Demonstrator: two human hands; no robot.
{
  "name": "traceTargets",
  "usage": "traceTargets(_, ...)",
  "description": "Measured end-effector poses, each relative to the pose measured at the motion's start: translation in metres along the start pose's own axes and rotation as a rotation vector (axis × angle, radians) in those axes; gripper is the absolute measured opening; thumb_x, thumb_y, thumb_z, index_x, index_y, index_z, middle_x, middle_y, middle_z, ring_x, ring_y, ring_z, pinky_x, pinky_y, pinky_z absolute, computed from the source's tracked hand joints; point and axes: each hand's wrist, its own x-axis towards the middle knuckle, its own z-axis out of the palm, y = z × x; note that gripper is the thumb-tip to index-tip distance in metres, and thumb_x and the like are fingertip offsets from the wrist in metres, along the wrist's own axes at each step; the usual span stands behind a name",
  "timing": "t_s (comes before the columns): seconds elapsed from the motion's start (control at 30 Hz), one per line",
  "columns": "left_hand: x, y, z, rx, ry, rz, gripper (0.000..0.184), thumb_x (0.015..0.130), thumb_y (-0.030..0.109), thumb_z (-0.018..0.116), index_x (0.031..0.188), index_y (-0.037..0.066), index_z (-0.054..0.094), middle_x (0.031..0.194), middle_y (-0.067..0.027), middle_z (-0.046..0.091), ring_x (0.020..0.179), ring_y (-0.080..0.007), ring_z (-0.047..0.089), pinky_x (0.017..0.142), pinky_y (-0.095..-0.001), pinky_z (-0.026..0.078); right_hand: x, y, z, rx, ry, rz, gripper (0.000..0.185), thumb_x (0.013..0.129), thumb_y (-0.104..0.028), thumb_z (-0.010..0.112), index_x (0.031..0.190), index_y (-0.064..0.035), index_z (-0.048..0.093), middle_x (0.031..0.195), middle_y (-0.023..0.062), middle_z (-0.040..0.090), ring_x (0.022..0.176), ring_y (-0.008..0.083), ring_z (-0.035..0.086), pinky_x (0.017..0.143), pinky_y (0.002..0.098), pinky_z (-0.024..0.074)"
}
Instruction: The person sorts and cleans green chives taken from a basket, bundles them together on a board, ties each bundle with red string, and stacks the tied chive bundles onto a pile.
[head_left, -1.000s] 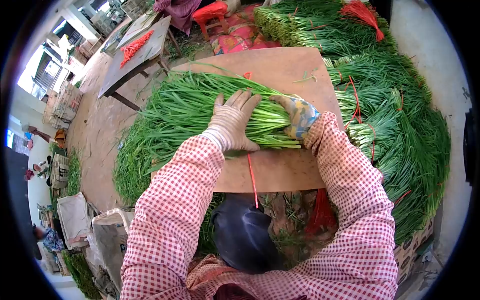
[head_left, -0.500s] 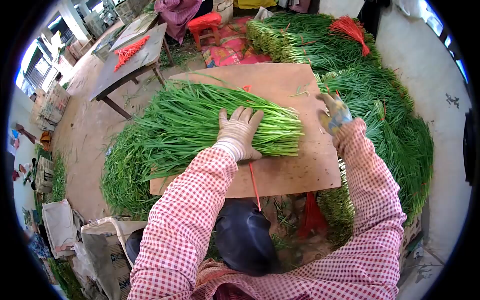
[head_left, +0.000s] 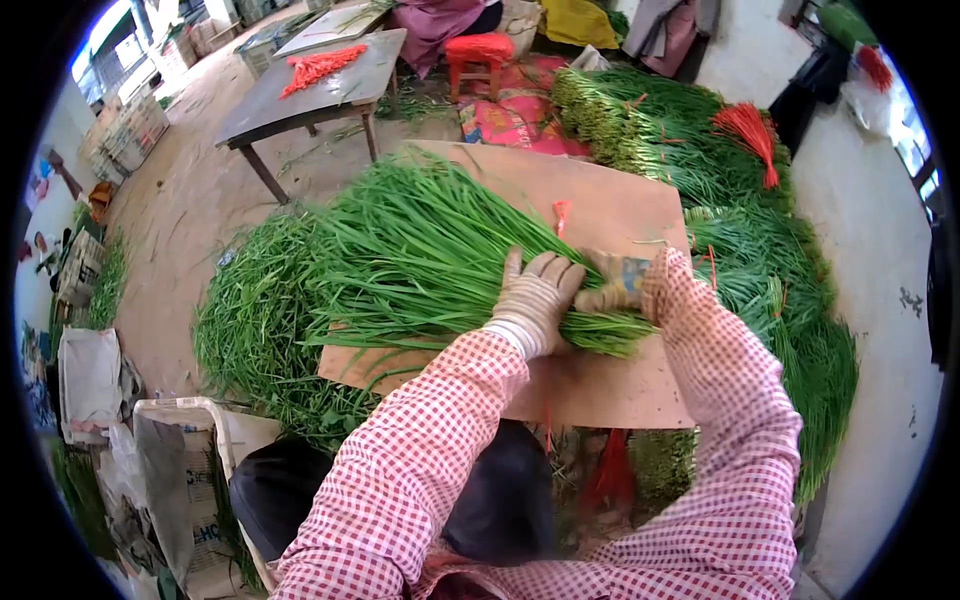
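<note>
A bunch of long green garlic chives (head_left: pixel 420 250) lies across a brown board (head_left: pixel 610 395), leaves to the left and stem ends to the right. My left hand (head_left: pixel 538 300), in a striped glove, is closed over the bunch near its stems. Just to the right, my right hand (head_left: pixel 612 284), in a glove with a blue patch, grips the stems from above; some of its fingers are hidden. Beyond the bunch, one end of a red tie (head_left: pixel 561 215) shows on the board. A thin red strand hangs near the board's front edge.
Tied chives (head_left: pixel 790 350) are heaped along the right, topped by a bundle of red ties (head_left: pixel 748 140). Loose leaves (head_left: pixel 260 330) pile at the left. Behind stand a table (head_left: pixel 300 105) with more red ties and a red stool (head_left: pixel 478 62). A white-rimmed basket (head_left: pixel 215 415) sits front left.
My right hand has come in from the board's right edge onto the stems. My left hand has gone from spread to closed round the bunch, which is gathered narrower. The view has shifted.
</note>
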Motion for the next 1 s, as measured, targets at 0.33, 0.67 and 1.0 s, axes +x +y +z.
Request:
traceTargets(0.33, -0.004, -0.005, -0.029, -0.058, -0.063, 0.085, 0.096, 0.061, 0.047, 0.080, 0.138, 0.012, 0.036, 0.139, -0.0097, 0.041, 0.135, -0.0281, 0.034, 0.112, -0.0596, 0.015, -0.004, 0.003, 0.037, -0.406, 0.119, 0.016, 0.122, 0.051, -0.044, 0.088, 0.145, -0.0017, 0.022, 0.137, 0.0229, 0.044, 0.127, 0.0356, 0.045, 0.107, 0.0383, 0.0387)
traceTargets(0.67, 0.076, -0.054, -0.051, -0.066, -0.271, 0.287, 0.110, 0.053, 0.069, 0.076, 0.137, 0.006, 0.044, 0.141, -0.0183, 0.042, 0.137, -0.0324, 0.033, 0.112, -0.0621, 0.013, -0.011, -0.025, 0.023, -0.479, 0.029, 0.204, 0.122, 0.054, -0.052, 0.085, 0.146, -0.0008, 0.022, 0.138, 0.0244, 0.042, 0.128, 0.0374, 0.044, 0.106, 0.0396, 0.0384)
traceTargets(1.0, 0.021, -0.028, -0.070, -0.020, -0.480, 0.086, 0.123, 0.051, 0.072, 0.076, 0.143, 0.006, 0.030, 0.133, -0.0197, 0.052, 0.125, -0.0339, 0.048, 0.107, -0.0566, 0.026, -0.031, -0.019, 0.045, -0.402, 0.245, -0.016, 0.105, 0.065, -0.038, 0.083, 0.146, -0.0039, 0.026, 0.142, 0.0208, 0.040, 0.129, 0.0367, 0.043, 0.109, 0.0400, 0.0360)
